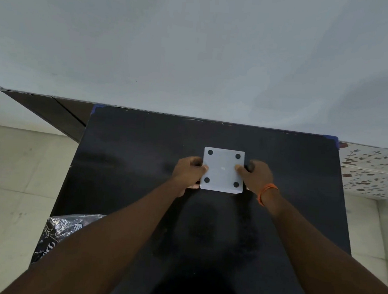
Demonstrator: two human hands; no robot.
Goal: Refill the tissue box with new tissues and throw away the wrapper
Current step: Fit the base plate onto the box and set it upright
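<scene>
A square tissue box (222, 167) stands upside down on the black table (127, 164), its white base with a dark round foot in each corner facing up. My left hand (189, 172) grips its left side, thumb resting on the base. Gripping the right side the same way is my right hand (255, 177), which has an orange band on the wrist. The box's sides and opening are hidden. No loose tissues or wrapper can be made out on the table.
A black printed plastic bag (61, 231) hangs at the table's left front edge, partly behind my left forearm. A pale wall rises right behind the table. Tiled floor lies to the left, and a floral-patterned surface (375, 171) sits to the right.
</scene>
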